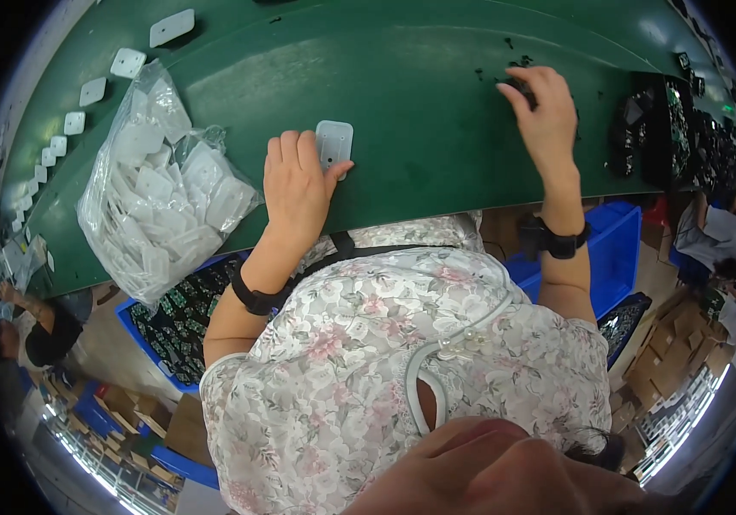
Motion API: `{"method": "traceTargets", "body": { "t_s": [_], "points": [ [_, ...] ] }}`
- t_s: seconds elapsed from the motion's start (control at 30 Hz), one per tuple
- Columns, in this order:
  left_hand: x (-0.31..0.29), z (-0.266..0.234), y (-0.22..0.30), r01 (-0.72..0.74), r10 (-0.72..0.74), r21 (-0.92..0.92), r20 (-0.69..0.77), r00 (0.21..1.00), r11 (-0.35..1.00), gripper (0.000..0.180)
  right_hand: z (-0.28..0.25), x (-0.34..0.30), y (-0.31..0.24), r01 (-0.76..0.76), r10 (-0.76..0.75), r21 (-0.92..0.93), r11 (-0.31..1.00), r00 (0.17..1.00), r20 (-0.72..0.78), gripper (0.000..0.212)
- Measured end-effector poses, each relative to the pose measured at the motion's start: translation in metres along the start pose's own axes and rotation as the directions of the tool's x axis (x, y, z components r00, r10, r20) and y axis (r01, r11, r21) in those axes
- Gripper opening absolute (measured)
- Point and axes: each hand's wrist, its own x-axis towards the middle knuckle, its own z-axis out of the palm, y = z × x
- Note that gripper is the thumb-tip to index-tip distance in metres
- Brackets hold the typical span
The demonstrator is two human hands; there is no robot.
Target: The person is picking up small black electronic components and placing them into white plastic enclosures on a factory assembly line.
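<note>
Beside left fingers (309,151), white plate (334,137)

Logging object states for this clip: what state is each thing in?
Plate: flat on the table, partly covered.
Left hand: thumb over the plate, fingers at its left edge.
Right hand: fingers curled near small dark parts; grip unclear.
Bag: bulging with white plates.
Left blue bin: loaded with dark pieces.
Row of plates: laid out at far left.

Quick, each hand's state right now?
Left hand: open, thumb touching the white plate.
Right hand: partly open by small black parts; can't tell if holding any.
</note>
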Motion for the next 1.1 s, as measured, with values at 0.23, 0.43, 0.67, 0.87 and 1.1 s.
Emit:
{"method": "traceTargets", "body": {
  "t_s": [0.23, 0.43, 0.67, 0.87, 1.1],
  "points": [
    [0.002, -0.002, -0.001, -0.039, 0.041, -0.296, 0.000, 0.999, 0.954, 0.040, 0.047, 0.005, -0.016, 0.018, -0.018, -0.002, 1.000, 1.000, -0.018, 0.013],
    [0.015, -0.007, -0.001, 0.256, -0.121, -0.683, 0.240, 0.963, 0.683, 0.038, 0.053, -0.001, -0.020, 0.071, -0.076, -0.112, 0.991, 0.996, -0.044, 0.010],
    [0.040, -0.008, -0.002, 0.278, -0.114, -0.795, 0.259, 0.959, 0.538, 0.040, 0.037, -0.008, -0.017, 0.087, -0.087, -0.077, 0.993, 0.996, -0.004, 0.016],
    [0.059, -0.007, 0.021, 0.282, -0.103, -0.869, 0.263, 0.959, 0.407, 0.031, 0.024, 0.004, -0.064, -0.372, 0.305, 0.812, 0.450, 0.919, 0.252, 0.015],
    [0.066, 0.002, 0.037, -0.009, -0.108, -0.778, -0.099, 0.989, 0.628, 0.020, 0.020, 0.008, -0.100, -0.454, 0.264, 0.886, 0.092, 0.869, 0.418, 0.016]
  ]
}}
